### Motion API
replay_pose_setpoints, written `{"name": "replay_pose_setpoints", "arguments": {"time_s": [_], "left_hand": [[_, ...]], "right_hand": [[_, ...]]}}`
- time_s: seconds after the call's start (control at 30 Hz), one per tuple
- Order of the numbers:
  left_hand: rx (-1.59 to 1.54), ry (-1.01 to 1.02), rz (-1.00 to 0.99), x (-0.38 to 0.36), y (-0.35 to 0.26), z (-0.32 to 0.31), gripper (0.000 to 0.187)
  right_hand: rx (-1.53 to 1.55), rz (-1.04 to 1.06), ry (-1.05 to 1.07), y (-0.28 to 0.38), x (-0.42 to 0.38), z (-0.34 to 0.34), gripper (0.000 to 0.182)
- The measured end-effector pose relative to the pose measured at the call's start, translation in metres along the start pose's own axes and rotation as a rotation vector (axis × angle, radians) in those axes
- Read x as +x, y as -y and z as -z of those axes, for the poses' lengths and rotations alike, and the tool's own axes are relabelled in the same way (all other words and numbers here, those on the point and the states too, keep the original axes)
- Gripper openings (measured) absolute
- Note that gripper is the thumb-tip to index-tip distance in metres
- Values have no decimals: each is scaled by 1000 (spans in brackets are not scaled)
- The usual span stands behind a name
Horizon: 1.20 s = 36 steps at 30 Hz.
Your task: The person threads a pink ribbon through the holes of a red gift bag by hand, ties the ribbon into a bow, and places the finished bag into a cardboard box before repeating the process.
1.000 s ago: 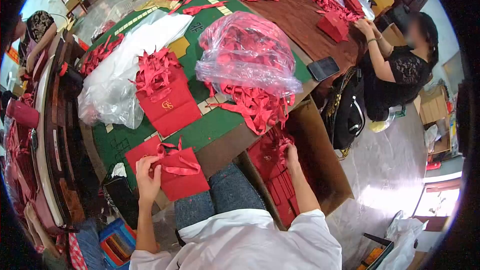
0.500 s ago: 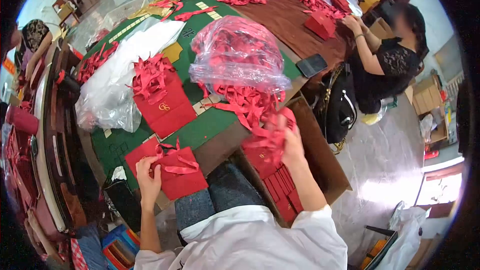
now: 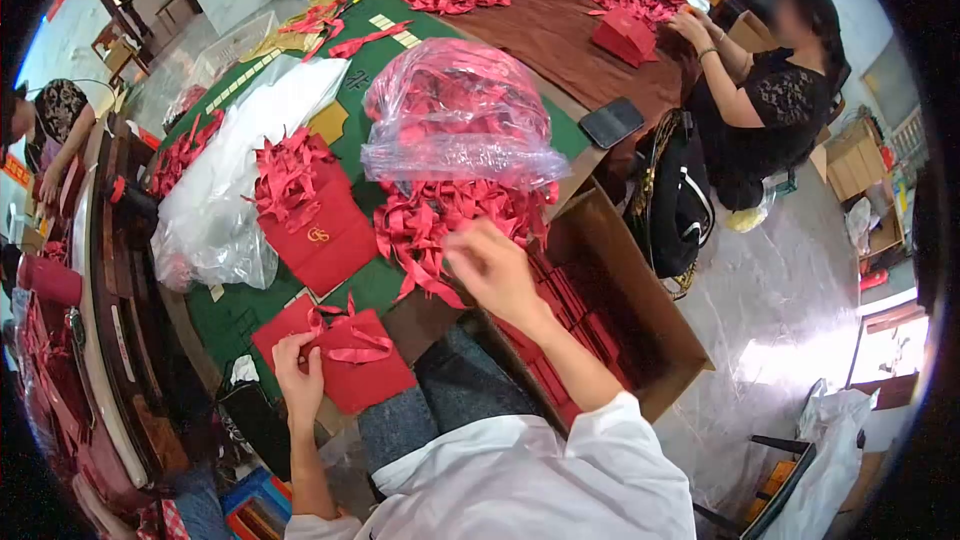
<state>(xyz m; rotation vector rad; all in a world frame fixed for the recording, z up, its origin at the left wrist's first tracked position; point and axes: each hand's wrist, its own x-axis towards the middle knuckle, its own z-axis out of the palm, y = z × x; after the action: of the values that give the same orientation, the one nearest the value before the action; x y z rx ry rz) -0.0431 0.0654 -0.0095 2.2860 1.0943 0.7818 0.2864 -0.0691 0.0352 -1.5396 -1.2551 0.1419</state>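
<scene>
My left hand (image 3: 297,368) pinches the top edge of a red paper gift bag (image 3: 372,385) by the table's near edge, over my lap. A loop of red ribbon (image 3: 362,348) lies across that bag. My right hand (image 3: 488,265), smeared by motion, is over the near side of a heap of loose red ribbons (image 3: 415,230); whether its fingers hold any cannot be made out. Those ribbons spill from a clear plastic bag (image 3: 460,120). Left of the heap, red gift bags with a gold emblem (image 3: 325,245) lie with ribbons piled on top.
To my right, an open cardboard box (image 3: 655,325) contains red bags (image 3: 575,315). A phone (image 3: 612,123) lies at the table edge, above a black bag (image 3: 675,205). White plastic (image 3: 235,170) covers the left side. A co-worker (image 3: 765,90) sits at right, handling red pieces.
My right hand has swung left from above the box to the ribbon heap. Ribbons that hung over the box now lie on the table. My left hand stays on the gift bag.
</scene>
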Motion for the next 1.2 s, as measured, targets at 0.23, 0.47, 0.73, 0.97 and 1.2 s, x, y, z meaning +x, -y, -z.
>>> {"name": "replay_pose_setpoints", "arguments": {"time_s": [0.23, 0.47, 0.73, 0.97, 1.2], "left_hand": [[41, -17, -12, 2, 0, -2, 26], [-7, -46, 42, -1, -10, 2, 26], [111, -87, 12, -7, -3, 14, 23], [14, -146, 63, -11, -10, 11, 27], [115, -249, 48, 3, -10, -4, 16]], "right_hand": [[71, -626, -444, -137, -153, -18, 4], [-402, -354, 41, -255, -168, -89, 24], [-77, -313, -314, -298, -172, -104, 32], [-306, -440, -482, -164, -185, -14, 46], [-32, -162, -338, -7, -80, -11, 43]]}}
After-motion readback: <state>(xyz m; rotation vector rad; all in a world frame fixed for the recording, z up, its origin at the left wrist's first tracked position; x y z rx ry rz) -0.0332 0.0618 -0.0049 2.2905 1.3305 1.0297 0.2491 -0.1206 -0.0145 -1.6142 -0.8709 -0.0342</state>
